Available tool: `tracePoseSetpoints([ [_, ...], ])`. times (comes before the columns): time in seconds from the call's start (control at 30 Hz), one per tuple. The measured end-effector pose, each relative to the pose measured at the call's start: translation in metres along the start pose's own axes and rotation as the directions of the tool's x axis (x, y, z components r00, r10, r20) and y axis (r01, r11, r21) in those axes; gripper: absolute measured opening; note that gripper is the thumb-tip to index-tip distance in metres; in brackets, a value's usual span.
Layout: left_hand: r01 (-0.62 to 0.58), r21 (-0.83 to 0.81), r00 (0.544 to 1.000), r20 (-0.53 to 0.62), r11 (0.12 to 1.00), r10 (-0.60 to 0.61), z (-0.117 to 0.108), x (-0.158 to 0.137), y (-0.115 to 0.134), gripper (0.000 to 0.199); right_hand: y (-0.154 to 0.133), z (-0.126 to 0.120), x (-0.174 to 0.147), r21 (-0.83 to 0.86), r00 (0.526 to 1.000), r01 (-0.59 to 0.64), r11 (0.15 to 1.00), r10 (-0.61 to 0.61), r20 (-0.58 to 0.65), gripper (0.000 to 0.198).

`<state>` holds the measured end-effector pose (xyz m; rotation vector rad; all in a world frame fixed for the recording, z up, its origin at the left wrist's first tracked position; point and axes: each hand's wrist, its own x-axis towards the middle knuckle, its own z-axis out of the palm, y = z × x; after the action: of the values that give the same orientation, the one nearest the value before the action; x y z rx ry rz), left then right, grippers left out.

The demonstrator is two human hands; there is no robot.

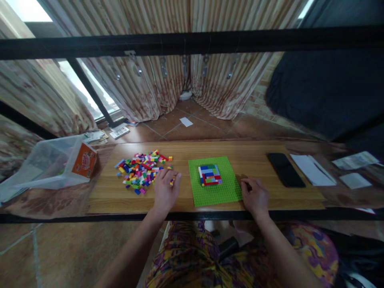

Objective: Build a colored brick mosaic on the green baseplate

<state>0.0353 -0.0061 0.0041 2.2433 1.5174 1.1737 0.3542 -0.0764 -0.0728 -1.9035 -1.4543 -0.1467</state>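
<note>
My left hand (166, 190) is over the right edge of a heap of small colourful building bricks (141, 170). Its thumb stands apart from the fingers, and I see no brick held in it. A green studded baseplate (198, 196) lies to its right. On the plate sits a flat block of joined bricks (210, 175) in white, blue, red, green and other colours. Beside the plate's right edge rests my right hand (255, 197), its fingers curled in and the thumb close to them. Whatever may be between those fingertips is hidden.
A black phone (286, 170) and white papers (313, 170) lie to the right on the wooden board (180, 148). At far left, a clear plastic box (57, 160) with an orange label is tipped on its side. A dark bar (192, 43) crosses above the table.
</note>
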Motion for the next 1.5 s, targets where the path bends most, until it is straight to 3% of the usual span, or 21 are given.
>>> tracePoseSetpoints([
  [0.1, 0.1, 0.073, 0.989, -0.12, 0.992, -0.091, -0.035, -0.023, -0.038, 0.02, 0.001, 0.0, 0.0, -0.003, 1.0, 0.013, 1.0, -0.013, 0.007, 0.029],
  [0.2, 0.273, 0.139, 0.936, -0.267, 0.952, -0.229, -0.067, -0.041, -0.076, 0.022, 0.001, -0.002, 0.001, -0.022, 1.0, 0.019, 1.0, -0.018, 0.017, 0.031],
  [0.3, 0.439, 0.172, 0.874, -0.312, 0.882, -0.374, -0.091, -0.047, -0.111, 0.025, 0.001, -0.003, 0.0, -0.053, 0.999, 0.025, 0.998, -0.023, 0.026, 0.032],
  [0.4, 0.5, 0.266, 0.851, -0.328, 0.824, -0.411, -0.105, -0.042, -0.142, 0.026, 0.003, -0.003, -0.002, -0.095, 0.999, 0.036, 0.995, -0.033, 0.032, 0.034],
  [0.6, 0.475, 0.353, 0.879, -0.229, 0.806, -0.418, -0.107, -0.025, -0.184, 0.024, 0.008, 0.0, -0.001, -0.202, 0.985, 0.145, 0.969, -0.122, 0.122, 0.037],
  [0.8, 0.417, 0.352, 0.909, -0.154, 0.838, -0.388, -0.099, -0.011, -0.202, 0.026, 0.002, 0.004, -0.009, -0.245, 0.976, 0.188, 0.951, -0.154, 0.154, 0.038],
  [0.97, 0.427, 0.418, 0.903, -0.152, 0.802, -0.402, -0.091, -0.004, -0.211, 0.032, -0.007, 0.0, -0.011, -0.249, 0.971, 0.159, 0.955, -0.105, 0.215, 0.034],
  [1.07, 0.42, 0.445, 0.906, -0.148, 0.791, -0.397, -0.089, -0.004, -0.212, 0.033, -0.036, 0.003, 0.001, -0.219, 0.976, 0.182, 0.959, -0.148, 0.162, 0.032],
  [1.13, 0.423, 0.448, 0.904, -0.149, 0.788, -0.4, -0.089, -0.005, -0.212, 0.032, -0.071, 0.014, 0.014, -0.088, 0.965, 0.234, 0.968, -0.22, 0.146, 0.029],
  [1.23, 0.432, 0.447, 0.9, -0.152, 0.784, -0.409, -0.09, -0.005, -0.211, 0.029, -0.137, 0.045, 0.037, 0.154, 0.903, 0.302, 0.941, -0.334, 0.27, 0.028],
  [1.33, 0.43, 0.447, 0.9, -0.146, 0.785, -0.41, -0.091, -0.005, -0.208, 0.028, -0.194, 0.084, 0.058, 0.299, 0.856, 0.284, 0.911, -0.382, 0.348, 0.026],
  [1.4, 0.42, 0.44, 0.906, -0.144, 0.794, -0.399, -0.092, -0.005, -0.206, 0.028, -0.22, 0.107, 0.07, 0.336, 0.828, 0.276, 0.901, -0.4, 0.393, 0.025],
  [1.5, 0.417, 0.423, 0.908, -0.151, 0.804, -0.391, -0.092, -0.004, -0.204, 0.027, -0.236, 0.131, 0.083, 0.304, 0.784, 0.283, 0.91, -0.402, 0.472, 0.026],
])
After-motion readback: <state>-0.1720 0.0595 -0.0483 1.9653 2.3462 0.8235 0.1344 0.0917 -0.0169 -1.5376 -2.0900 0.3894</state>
